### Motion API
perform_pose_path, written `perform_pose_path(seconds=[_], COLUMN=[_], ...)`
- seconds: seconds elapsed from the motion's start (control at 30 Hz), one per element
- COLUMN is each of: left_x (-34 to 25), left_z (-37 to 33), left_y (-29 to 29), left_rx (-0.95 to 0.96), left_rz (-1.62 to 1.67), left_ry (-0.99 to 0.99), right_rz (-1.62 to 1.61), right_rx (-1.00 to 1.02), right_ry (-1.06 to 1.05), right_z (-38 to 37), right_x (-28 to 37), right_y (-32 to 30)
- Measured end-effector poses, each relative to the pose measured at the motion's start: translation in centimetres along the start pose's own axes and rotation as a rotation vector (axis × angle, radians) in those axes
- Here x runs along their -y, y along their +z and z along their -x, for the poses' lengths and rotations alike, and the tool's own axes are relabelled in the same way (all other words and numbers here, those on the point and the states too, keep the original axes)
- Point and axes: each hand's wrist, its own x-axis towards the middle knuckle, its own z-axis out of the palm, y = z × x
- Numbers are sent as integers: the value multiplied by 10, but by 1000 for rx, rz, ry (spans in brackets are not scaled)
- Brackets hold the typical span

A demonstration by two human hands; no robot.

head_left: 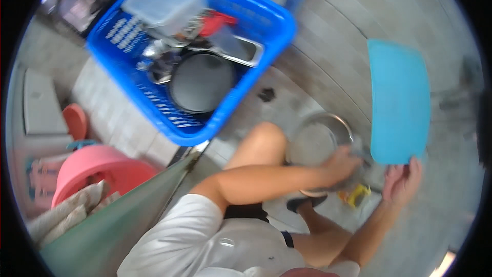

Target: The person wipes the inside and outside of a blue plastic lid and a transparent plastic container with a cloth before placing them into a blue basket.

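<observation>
Right hand (405, 178) holds blue board (400, 101); left hand (342, 164) — metal bowl (319, 141).

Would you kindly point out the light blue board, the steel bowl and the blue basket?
light blue board (400, 100), head view, middle of its flat face
steel bowl (315, 143), head view, its inside
blue basket (233, 105), head view, its right wall

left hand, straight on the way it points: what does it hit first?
Likely the steel bowl: the left hand already lies at its rim, beside the blue board held by the right hand. Motion blur leaves depth unclear.
</observation>
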Motion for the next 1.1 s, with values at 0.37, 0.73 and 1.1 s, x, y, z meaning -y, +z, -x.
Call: perform_pose_path(seconds=[0.37,0.73,1.1], left_x=[-42,-69,-61], left_z=[-10,-13,11], left_y=[2,80,148], left_rx=[38,-56,-55], left_rz=[815,752,540], left_ry=[-314,1,-19], right_rz=[-540,-823,-958], right_rx=[272,215,42], right_ry=[20,336,51], right_z=[73,98,90], right_x=[-77,-145,-107], right_y=[-169,-151,-155])
